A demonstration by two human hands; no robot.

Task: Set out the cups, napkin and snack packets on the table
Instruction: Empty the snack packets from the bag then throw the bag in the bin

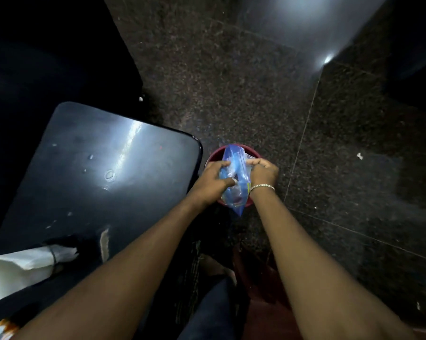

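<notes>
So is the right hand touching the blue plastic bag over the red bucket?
Touching. The head view shows the right hand pinching the top edge of the blue bag, its fingers closed on the plastic.

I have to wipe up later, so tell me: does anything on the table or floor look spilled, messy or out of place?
Yes. The dark table has droplets and a ring mark near its middle, plus pale smears toward the napkin. A white scrap lies on the floor to the right.

glossy dark table (pixel 84 168), polished speckled stone floor (pixel 231 82), crinkly clear-blue plastic bag (pixel 234 173), soft white paper napkin (pixel 18 268), metal bracelet (pixel 262 187).
</notes>
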